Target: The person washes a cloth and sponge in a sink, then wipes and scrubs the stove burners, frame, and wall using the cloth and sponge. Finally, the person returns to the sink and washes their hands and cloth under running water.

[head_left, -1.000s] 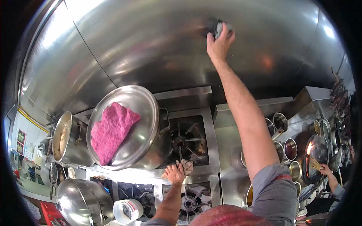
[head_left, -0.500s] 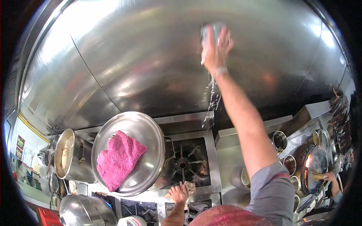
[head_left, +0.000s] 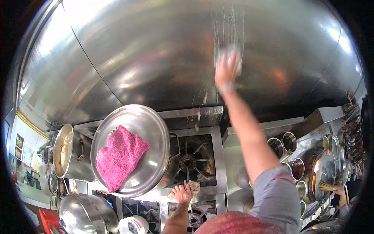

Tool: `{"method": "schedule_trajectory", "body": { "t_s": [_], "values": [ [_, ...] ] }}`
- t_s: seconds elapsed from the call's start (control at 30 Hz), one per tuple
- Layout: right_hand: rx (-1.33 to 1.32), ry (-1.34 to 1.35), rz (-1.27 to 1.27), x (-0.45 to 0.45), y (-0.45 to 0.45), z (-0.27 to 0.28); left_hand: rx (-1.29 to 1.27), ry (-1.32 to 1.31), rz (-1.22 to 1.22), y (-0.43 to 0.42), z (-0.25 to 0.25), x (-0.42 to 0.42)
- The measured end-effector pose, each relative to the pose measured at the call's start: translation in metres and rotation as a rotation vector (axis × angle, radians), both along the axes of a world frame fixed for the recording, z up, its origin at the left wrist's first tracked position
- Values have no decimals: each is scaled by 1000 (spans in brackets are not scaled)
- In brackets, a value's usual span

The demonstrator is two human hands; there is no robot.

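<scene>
right hand [head_left: 227, 72], upper centre, gripping blurred pad [head_left: 239, 67] at steel wall [head_left: 156, 58]
wet streaks [head_left: 233, 29] directly above; left hand [head_left: 181, 194] clutches cloth [head_left: 194, 188]

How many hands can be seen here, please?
3: the left hand on a cloth at the stove's edge, the right hand at the steel wall, and another person's hand beside the wok. More may be hidden.

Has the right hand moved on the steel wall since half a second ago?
Yes, downward: the right hand is now closer to the metal ledge behind the burner.
</scene>
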State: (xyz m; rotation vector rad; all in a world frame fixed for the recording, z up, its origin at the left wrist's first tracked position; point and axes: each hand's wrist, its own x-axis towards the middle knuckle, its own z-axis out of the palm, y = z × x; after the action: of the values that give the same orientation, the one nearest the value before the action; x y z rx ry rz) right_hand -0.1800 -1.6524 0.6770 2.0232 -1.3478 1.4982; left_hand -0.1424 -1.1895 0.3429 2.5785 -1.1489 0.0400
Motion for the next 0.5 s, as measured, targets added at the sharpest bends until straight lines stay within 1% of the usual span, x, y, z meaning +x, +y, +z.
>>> {"method": "schedule_trajectory", "body": {
  "t_s": [0.03, 0.07, 0.1, 0.13, 0.17, 0.23, 0.27, 0.3, 0.33, 0.37, 0.4, 0.43, 0.47, 0.5],
  "values": [
    [-53, 74, 11, -5, -1, -87, -5, 2, -1, -5, 1, 2],
    [97, 94, 110, -10, 14, -135, 33, 3, 10, -6, 4, 1],
    [139, 46, 153, -10, 18, -167, 39, 2, 9, -2, 4, -1],
    [85, 21, 132, -6, 21, -177, 24, 5, 3, -2, 3, 0],
    [70, 13, 127, 1, 17, -163, 0, 4, -6, -5, 4, 2],
    [-41, -141, 36, 10, 4, -105, 12, 34, -14, -5, 16, 0],
    [-81, -134, 14, 9, -7, -48, 13, 32, -11, -5, 13, 1],
    [-189, -126, 69, 2, -9, 18, 15, 35, -10, -5, 11, 1],
    [-246, -114, 55, -1, -14, 85, 3, 39, -17, -6, 10, 0],
    [-246, -85, 56, -6, -9, 149, 21, 47, -8, -6, 8, 1],
    [-333, -127, 82, -6, -10, 199, 46, 55, 4, -5, 9, 0],
    [-385, -98, -43, -6, -13, 243, 45, 62, 7, -8, 8, 0],
    [-402, -160, 4, -5, -25, 283, 5, 39, -11, -10, 7, 2],
    [-450, -94, -22, -9, -31, 315, -21, 17, -30, -4, 7, 1]
  ]
}}
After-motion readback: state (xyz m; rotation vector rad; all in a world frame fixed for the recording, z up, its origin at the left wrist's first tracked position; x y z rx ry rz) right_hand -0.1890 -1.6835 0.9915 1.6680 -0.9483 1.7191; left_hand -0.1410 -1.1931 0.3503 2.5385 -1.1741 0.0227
